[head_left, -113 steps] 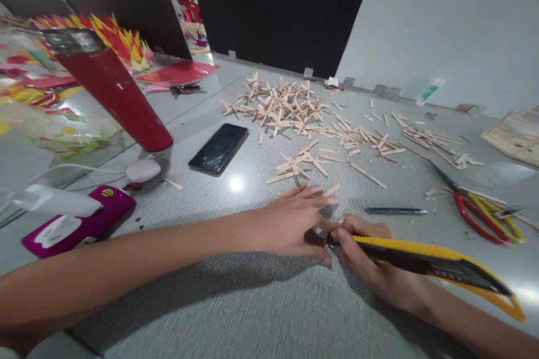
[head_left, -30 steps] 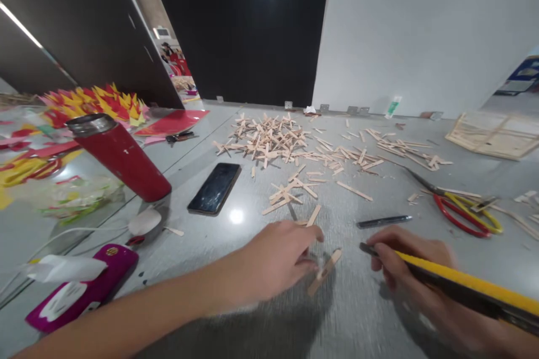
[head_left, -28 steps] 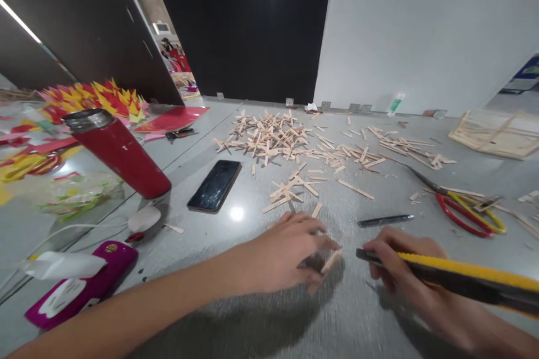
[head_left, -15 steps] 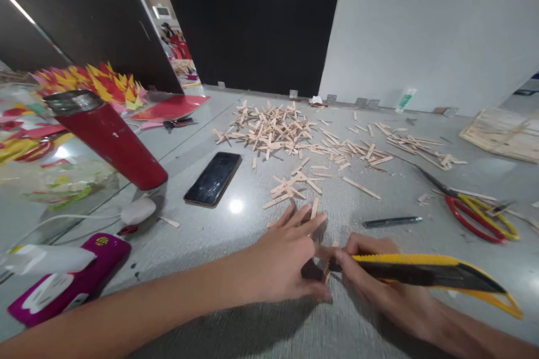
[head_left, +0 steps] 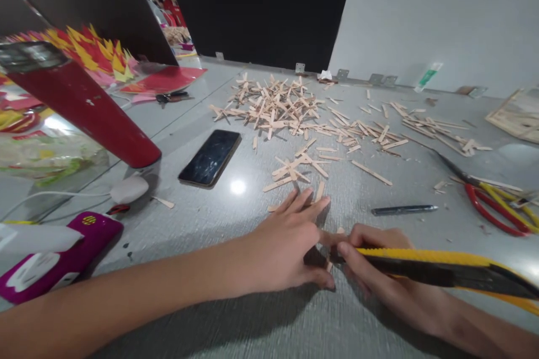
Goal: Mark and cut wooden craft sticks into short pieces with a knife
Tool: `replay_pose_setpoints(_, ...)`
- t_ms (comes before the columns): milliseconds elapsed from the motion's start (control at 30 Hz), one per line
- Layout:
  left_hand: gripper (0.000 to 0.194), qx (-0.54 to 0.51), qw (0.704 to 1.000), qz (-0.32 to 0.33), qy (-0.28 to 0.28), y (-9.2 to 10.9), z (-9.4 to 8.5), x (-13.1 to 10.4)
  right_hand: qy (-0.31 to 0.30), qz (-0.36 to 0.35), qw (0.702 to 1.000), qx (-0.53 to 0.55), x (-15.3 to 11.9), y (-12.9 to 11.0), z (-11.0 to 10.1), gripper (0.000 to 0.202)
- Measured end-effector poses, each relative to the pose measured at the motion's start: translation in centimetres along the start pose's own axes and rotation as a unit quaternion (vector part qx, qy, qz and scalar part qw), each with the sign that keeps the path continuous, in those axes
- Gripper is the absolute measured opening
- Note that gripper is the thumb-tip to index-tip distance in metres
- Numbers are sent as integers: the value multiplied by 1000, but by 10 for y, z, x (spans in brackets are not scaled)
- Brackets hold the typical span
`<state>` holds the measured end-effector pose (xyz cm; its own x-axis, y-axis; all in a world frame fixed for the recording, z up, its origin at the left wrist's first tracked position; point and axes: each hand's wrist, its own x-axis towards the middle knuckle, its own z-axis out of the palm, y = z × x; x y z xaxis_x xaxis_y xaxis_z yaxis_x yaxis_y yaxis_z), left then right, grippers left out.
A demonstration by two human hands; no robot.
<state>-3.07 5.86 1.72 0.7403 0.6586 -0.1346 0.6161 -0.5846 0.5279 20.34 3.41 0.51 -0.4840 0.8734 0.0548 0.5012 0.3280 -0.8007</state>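
My left hand [head_left: 284, 247] lies on the grey table with its fingers spread, its index finger and thumb on either side of a small wooden stick [head_left: 330, 265]. Most of that stick is hidden by the fingers and the blade end. My right hand [head_left: 391, 280] grips a yellow and black utility knife [head_left: 438, 266] near its front, and the tip rests on or just over the stick. Just beyond my left fingertips lie a loose stick [head_left: 320, 190] and a small cluster of sticks [head_left: 292, 170].
A large pile of sticks [head_left: 278, 104] lies farther back. Left are a phone [head_left: 210, 158], a red flask [head_left: 88, 104], a white charger [head_left: 129, 188] and a purple object [head_left: 99, 235]. Right are a pen [head_left: 404, 210] and red and yellow pliers [head_left: 488, 207].
The camera view has shifted slightly, so objects toward the back appear higher and those at the sides farther out. Both hands keep nearly the same pose at the stick.
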Motion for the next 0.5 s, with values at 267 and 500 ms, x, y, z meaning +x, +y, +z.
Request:
replay_pose_setpoints(267,45,-8,1000,3,-3,0,-2,-1,3,-45,999,-22,4,-6,0,46)
replay_pose_setpoints(500,60,-1,999,18,30,-3,5,1,-21,-95,992,-82,7,-9,2,33)
